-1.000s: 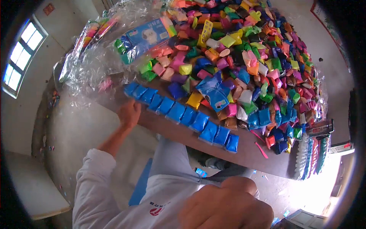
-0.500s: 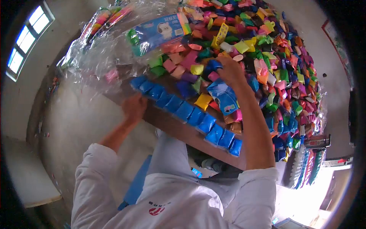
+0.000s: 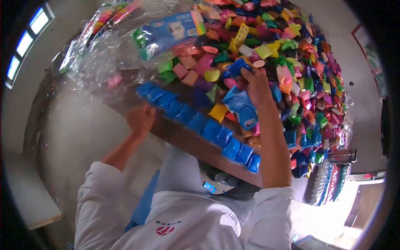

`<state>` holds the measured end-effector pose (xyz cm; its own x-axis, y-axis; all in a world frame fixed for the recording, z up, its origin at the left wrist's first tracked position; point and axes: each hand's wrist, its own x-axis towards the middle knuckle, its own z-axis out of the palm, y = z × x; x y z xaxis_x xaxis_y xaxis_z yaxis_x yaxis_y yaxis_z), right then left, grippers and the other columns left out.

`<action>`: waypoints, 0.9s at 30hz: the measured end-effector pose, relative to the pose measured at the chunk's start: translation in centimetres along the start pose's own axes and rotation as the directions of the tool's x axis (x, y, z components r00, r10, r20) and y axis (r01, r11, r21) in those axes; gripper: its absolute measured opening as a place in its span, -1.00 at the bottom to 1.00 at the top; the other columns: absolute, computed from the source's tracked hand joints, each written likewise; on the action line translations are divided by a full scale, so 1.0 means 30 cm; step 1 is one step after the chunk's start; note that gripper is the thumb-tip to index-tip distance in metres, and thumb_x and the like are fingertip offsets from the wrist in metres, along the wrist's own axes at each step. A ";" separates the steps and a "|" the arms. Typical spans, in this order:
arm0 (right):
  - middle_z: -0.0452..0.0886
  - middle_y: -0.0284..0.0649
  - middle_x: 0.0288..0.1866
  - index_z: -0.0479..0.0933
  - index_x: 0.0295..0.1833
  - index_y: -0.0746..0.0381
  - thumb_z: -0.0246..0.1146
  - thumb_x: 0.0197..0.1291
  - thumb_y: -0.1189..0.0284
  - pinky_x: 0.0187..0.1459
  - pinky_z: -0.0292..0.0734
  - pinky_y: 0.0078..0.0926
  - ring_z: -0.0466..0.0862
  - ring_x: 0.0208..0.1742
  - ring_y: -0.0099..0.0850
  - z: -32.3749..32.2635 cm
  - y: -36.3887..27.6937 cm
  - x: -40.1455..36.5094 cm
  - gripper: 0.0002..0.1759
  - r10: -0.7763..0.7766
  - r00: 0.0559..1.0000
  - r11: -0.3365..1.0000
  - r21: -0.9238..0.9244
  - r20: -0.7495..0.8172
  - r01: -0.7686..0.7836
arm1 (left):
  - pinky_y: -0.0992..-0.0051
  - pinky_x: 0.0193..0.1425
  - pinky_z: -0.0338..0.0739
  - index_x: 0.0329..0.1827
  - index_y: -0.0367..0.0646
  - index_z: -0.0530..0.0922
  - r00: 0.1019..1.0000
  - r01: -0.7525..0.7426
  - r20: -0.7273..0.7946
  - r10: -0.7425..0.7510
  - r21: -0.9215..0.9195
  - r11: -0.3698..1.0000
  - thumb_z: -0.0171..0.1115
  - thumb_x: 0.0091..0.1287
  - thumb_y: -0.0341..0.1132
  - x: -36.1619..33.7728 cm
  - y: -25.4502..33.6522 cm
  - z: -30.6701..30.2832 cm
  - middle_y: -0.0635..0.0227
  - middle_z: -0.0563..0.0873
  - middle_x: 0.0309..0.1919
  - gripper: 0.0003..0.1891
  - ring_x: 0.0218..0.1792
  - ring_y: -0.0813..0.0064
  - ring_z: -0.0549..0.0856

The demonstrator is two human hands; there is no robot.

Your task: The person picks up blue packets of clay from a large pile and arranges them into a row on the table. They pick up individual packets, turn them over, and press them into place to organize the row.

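A row of blue packets [image 3: 196,123] runs diagonally along the near edge of the brown table [image 3: 166,130]. Beside the row's upper left end is my left hand [image 3: 141,118], fingers curled; whatever they may hold is hidden. My right hand [image 3: 257,85] grips a dark blue packet [image 3: 237,68] between thumb and fingers, over the heap of coloured packets [image 3: 308,79]. Just below that hand lies a blue printed wrapper [image 3: 242,109], with a yellow packet [image 3: 218,112] to its left.
Clear plastic bags [image 3: 108,58] and a blue package with a cartoon dog [image 3: 171,33] cover the table's upper left. At the right are a dark cup [image 3: 342,156] and rolled packs [image 3: 331,183]. My legs are below the table edge.
My right hand has turned a little and the dark blue packet shows more fully in its fingers. My left hand has shifted slightly left. The whole view has moved slightly.
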<state>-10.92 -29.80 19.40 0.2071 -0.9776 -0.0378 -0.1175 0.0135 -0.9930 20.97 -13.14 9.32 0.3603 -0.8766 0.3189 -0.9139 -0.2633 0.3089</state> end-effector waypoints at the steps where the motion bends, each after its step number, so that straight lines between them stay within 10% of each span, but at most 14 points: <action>1: 0.60 -0.28 -0.23 0.47 0.01 0.21 0.19 0.16 0.44 -0.23 0.51 -0.50 0.60 -0.24 -0.45 -0.010 0.008 -0.031 -0.71 0.014 0.999 0.974 0.227 0.038 -0.022 | 0.13 -0.42 0.41 -0.54 -0.10 0.50 0.998 -0.028 -0.062 0.030 0.028 0.999 0.11 0.09 -0.20 0.001 -0.008 0.009 0.18 0.59 -0.60 -0.82 -0.51 0.08 0.59; 3: 0.61 -0.29 -0.21 0.48 -0.02 0.25 0.19 0.17 0.43 -0.23 0.54 -0.50 0.61 -0.28 -0.46 -0.023 0.014 -0.080 -0.74 0.024 0.996 0.864 0.499 0.086 -0.064 | 0.14 -0.42 0.41 -0.52 -0.09 0.51 0.990 -0.070 -0.121 0.076 0.055 0.996 0.11 0.09 -0.19 0.003 -0.003 0.006 0.20 0.59 -0.60 -0.82 -0.51 0.08 0.59; 14: 0.62 -0.25 -0.29 0.48 -0.08 0.28 0.20 0.18 0.44 -0.25 0.52 -0.57 0.62 -0.34 -0.44 -0.101 0.004 -0.233 -0.78 0.039 0.999 0.804 0.595 -0.028 -0.014 | 0.14 -0.35 0.43 -0.49 -0.12 0.47 0.980 -0.142 -0.129 0.151 0.073 0.987 0.12 0.13 -0.21 0.013 -0.021 0.018 0.21 0.57 -0.58 -0.82 -0.45 0.10 0.58; 19: 0.59 -0.32 -0.39 0.54 -0.24 0.26 0.21 0.13 0.47 -0.28 0.49 -0.56 0.56 -0.42 -0.52 -0.199 0.003 -0.258 -0.89 -0.136 0.911 0.848 0.429 -0.390 0.311 | 0.13 -0.36 0.43 -0.48 -0.12 0.49 0.980 -0.128 -0.149 0.135 0.056 0.990 0.11 0.16 -0.19 0.005 -0.006 0.008 0.19 0.60 -0.56 -0.80 -0.47 0.08 0.59; 27: 0.52 -0.39 -0.48 0.53 -0.16 0.29 0.22 0.10 0.44 -0.40 0.37 -0.68 0.49 -0.47 -0.61 -0.296 -0.107 -0.597 -0.80 -0.121 0.907 0.988 0.039 -0.403 0.150 | 0.15 -0.38 0.47 -0.46 -0.11 0.53 0.992 -0.115 -0.035 0.120 0.122 0.986 0.05 0.21 -0.08 0.014 -0.019 0.010 0.20 0.64 -0.53 -0.71 -0.46 0.08 0.63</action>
<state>-22.87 -14.21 24.25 -0.1896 -0.9731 0.1312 -0.0468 -0.1245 -0.9911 21.58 -13.48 9.00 0.2542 -0.8875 0.3845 -0.9652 -0.2078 0.1586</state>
